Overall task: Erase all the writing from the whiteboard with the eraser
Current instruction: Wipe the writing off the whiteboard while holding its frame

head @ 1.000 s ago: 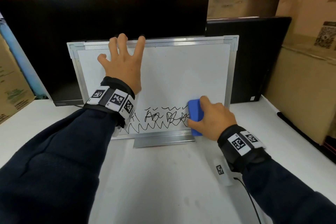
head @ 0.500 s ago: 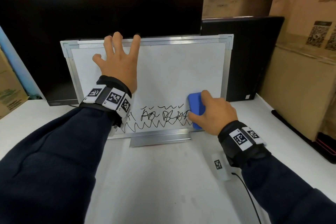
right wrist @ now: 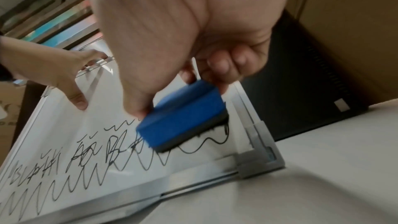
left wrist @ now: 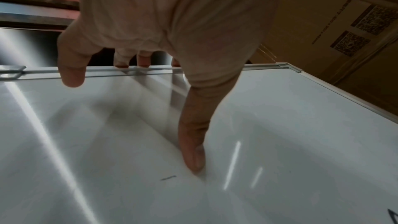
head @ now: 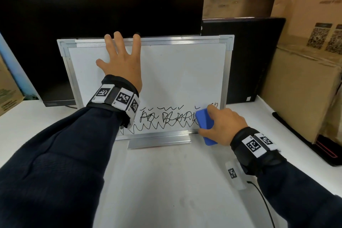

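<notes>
Head view: whiteboard (head: 177, 79) upright on its stand on the white desk (head: 166, 181), leaning toward two dark monitors (head: 92, 24); upper area clean, black writing (head: 162, 118) left in a band along the bottom. Left hand (head: 122, 65) spread flat on the upper left, fingers straight, tips over the top frame edge. Right hand (head: 220, 126) wrapped round the blue eraser (head: 204, 120), at the right end of the writing near the lower right corner. Left wrist view: fingertips (left wrist: 121, 60) hooked over the top frame, thumb (left wrist: 191, 151) pressed on the bare board; one small stray mark (left wrist: 168, 177) near the thumb, barely noticeable from the head view. Right wrist view: dark felt face of the eraser (right wrist: 183, 117) flat on the board, thumb and curled fingers clamping its blue back; wavy line (right wrist: 206, 144) running on to the right past the eraser, mostly hidden behind the hand in the head view. Risks, as judgement: sweep leftward likely to skip that right-hand tail and the stray mark; writing under the left forearm unreachable unless the arm shifts; hard push could tip or slide the board if the bracing hand eases; sleeve could smear ink.
</notes>
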The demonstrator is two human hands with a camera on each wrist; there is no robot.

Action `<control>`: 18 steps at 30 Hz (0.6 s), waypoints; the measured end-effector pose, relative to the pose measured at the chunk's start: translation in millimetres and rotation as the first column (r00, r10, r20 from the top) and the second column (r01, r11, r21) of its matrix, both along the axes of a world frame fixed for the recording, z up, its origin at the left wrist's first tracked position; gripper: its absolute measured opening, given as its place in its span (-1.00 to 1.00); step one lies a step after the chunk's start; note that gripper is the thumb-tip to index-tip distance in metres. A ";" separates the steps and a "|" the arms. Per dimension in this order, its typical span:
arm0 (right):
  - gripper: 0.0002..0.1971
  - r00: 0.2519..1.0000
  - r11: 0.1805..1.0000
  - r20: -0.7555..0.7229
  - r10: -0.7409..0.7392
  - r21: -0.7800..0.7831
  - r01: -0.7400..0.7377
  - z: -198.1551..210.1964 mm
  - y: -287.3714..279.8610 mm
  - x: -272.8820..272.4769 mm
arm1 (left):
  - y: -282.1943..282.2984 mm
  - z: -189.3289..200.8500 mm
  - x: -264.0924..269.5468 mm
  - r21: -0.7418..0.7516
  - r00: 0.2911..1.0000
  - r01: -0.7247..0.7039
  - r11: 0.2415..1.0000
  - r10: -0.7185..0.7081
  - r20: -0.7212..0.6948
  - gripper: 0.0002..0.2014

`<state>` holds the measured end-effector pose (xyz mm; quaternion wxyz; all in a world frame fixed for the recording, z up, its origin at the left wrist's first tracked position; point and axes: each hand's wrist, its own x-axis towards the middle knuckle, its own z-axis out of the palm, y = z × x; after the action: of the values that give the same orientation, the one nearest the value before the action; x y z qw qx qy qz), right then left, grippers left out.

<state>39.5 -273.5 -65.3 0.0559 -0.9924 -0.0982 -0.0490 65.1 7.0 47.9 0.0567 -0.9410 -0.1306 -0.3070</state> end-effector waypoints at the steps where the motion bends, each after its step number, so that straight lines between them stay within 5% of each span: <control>1: -0.41 0.999 1.000 0.036 -0.008 0.025 0.007 1.6 -1.9 0.4 | -0.2 0.0 0.1 -0.004 1.000 -0.002 1.000 0.002 0.000 0.18; 4: -0.43 0.985 0.990 0.159 -0.060 0.137 0.039 7.8 -6.8 2.7 | -1.3 -0.3 -0.3 -0.012 1.000 0.005 1.000 -0.005 0.004 0.17; 8: -0.38 0.997 0.997 -0.010 -0.072 0.035 0.072 2.6 -8.4 2.6 | -0.5 0.5 0.0 -0.026 1.000 0.003 1.000 -0.003 -0.009 0.17; 14: -0.40 0.992 0.992 0.097 -0.084 0.103 0.074 7.3 -12.9 5.7 | -1.4 -0.6 0.2 -0.034 1.000 0.002 0.999 -0.002 0.003 0.17; 18: -0.39 0.994 0.996 -0.070 -0.089 0.010 0.090 0.4 -12.6 5.3 | 0.8 -0.4 0.4 -0.029 1.000 -0.001 1.000 0.002 0.003 0.18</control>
<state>44.8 -286.0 -64.9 0.0637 -0.9965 -0.0513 -0.0178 65.5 7.8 47.6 0.0431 -0.9411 -0.1359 -0.3065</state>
